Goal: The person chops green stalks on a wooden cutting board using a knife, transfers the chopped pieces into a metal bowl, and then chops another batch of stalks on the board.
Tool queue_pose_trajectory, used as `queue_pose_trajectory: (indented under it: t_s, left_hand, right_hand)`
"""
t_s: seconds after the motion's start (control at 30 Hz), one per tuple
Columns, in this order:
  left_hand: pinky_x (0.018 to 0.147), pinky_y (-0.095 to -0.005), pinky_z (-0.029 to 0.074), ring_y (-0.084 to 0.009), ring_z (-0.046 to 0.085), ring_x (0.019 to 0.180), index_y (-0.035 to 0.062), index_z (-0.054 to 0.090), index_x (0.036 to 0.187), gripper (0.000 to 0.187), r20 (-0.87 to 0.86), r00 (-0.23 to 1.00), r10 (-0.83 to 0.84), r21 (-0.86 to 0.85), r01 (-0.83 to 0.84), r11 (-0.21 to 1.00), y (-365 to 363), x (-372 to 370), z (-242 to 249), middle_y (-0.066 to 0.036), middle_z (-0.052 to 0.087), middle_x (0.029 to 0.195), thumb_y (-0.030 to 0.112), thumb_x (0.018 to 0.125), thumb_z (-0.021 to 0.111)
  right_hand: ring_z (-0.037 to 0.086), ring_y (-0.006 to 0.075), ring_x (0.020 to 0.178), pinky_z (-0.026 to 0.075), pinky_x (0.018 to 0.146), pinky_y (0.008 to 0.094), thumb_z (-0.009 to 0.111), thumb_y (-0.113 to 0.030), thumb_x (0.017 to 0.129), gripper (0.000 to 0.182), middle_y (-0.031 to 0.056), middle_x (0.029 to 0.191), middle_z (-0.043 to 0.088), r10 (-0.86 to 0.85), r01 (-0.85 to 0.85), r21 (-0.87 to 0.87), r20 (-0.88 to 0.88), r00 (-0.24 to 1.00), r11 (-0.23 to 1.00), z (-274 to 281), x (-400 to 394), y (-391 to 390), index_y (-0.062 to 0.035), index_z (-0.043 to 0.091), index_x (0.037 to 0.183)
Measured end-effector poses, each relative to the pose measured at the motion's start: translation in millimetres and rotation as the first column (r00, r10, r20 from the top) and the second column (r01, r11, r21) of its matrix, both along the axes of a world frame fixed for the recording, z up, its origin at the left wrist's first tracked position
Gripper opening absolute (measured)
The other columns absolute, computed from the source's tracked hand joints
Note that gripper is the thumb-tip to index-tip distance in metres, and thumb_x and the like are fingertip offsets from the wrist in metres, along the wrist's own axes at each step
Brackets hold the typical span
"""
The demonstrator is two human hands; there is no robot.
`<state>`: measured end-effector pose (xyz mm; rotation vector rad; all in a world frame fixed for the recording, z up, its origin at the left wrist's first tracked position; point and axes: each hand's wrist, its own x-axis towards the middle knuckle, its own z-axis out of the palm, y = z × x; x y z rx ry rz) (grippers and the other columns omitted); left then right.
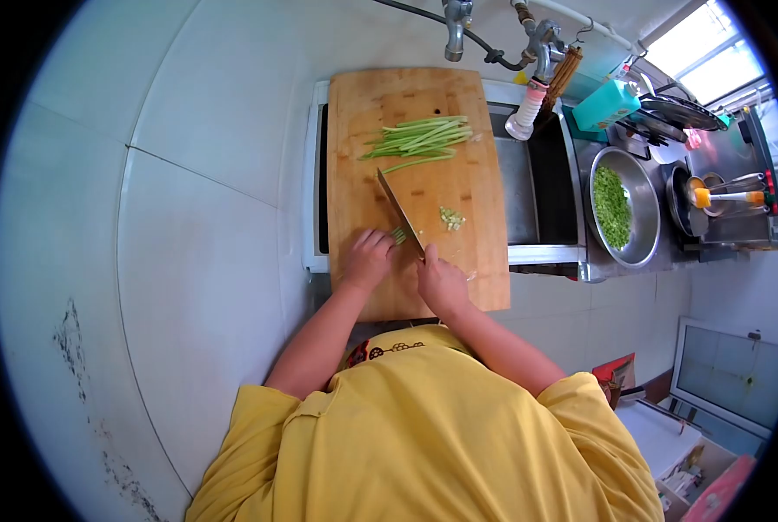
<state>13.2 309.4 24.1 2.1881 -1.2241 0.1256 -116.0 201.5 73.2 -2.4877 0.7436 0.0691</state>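
My right hand [442, 282] is closed around the handle of a kitchen knife [399, 211], whose blade points away and to the left over the wooden cutting board [363, 191]. Beside the blade, my left hand [370, 259] grips a small bunch of green stalks [398, 235], with their ends poking out toward the knife. Farther up the board lies a pile of long green stalks [419, 139]. To the right of the blade sits a little heap of chopped pale-green pieces [451, 218].
The board rests across a sink [521, 187]. A faucet [543, 48] with a pink-and-white nozzle [526, 109] hangs over its back. At right, a steel bowl [650, 217] holds chopped greens [611, 209], near a teal bottle [606, 106] and a pan with utensils. A tiled wall [206, 209] stands left.
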Motion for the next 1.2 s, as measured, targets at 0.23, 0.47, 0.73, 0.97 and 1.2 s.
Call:
queue_pose_trajectory:
  t_s: [0.23, 0.47, 0.73, 0.97, 1.2]
  left_hand:
    - [0.074, -0.0339, 0.050, -0.0240, 0.060, 0.086, 0.0067, 0.065, 0.086, 0.014, 0.008, 1.000, -0.025, 0.003, 0.025, 1.000, 2, -4, 0, -0.004, 0.064, 0.091, 0.007, 0.072, 0.068]
    - [0.077, -0.0346, 0.050, -0.0250, 0.059, 0.089, 0.0069, 0.065, 0.090, 0.017, 0.017, 0.998, -0.064, 0.123, 0.062, 0.990, -12, 8, -6, -0.006, 0.064, 0.092, 0.007, 0.074, 0.067]
    - [0.076, -0.0333, 0.051, -0.0234, 0.060, 0.089, 0.0073, 0.064, 0.090, 0.021, 0.008, 1.000, 0.014, 0.057, -0.014, 0.998, -6, 6, 11, -0.004, 0.065, 0.093, 0.009, 0.070, 0.071]
    - [0.075, -0.0329, 0.051, -0.0227, 0.061, 0.087, 0.0075, 0.064, 0.085, 0.016, 0.034, 0.999, 0.003, 0.032, -0.004, 0.999, -4, 4, 3, -0.004, 0.066, 0.090, 0.008, 0.070, 0.071]
    - [0.078, -0.0328, 0.051, -0.0229, 0.062, 0.089, 0.0063, 0.066, 0.087, 0.015, 0.023, 1.000, 0.018, 0.000, -0.018, 1.000, -1, 4, 3, -0.005, 0.067, 0.093, 0.008, 0.072, 0.070]
  right_hand:
    - [0.063, 0.0392, 0.069, 0.049, 0.060, 0.0492, 0.050, -0.025, 0.092, 0.023, 0.0205, 0.079, 0.064, -0.147, 0.145, -0.025, -0.093, 0.985, 0.989, 11, -18, -25, -0.0046, 0.043, 0.098]
    - [0.062, 0.0392, 0.064, 0.048, 0.058, 0.0478, 0.057, -0.022, 0.088, 0.022, 0.0204, 0.070, 0.063, -0.178, 0.180, -0.058, 0.038, 0.983, 0.982, 6, -20, -23, -0.0041, 0.047, 0.096]
    - [0.062, 0.0377, 0.061, 0.049, 0.057, 0.0460, 0.061, -0.025, 0.084, 0.028, 0.0207, 0.066, 0.062, -0.105, 0.106, -0.013, 0.053, 0.993, 0.994, 7, -14, -14, -0.0019, 0.047, 0.090]
    - [0.062, 0.0400, 0.064, 0.048, 0.058, 0.0481, 0.060, -0.035, 0.088, 0.036, 0.0230, 0.066, 0.062, -0.117, 0.118, 0.024, -0.030, 0.993, 0.993, 9, -17, -12, -0.0016, 0.048, 0.088]
    - [0.061, 0.0418, 0.064, 0.048, 0.058, 0.0493, 0.054, -0.036, 0.092, 0.035, 0.0238, 0.066, 0.061, -0.135, 0.137, 0.047, -0.036, 0.990, 0.989, 10, -16, -11, -0.0017, 0.046, 0.089]
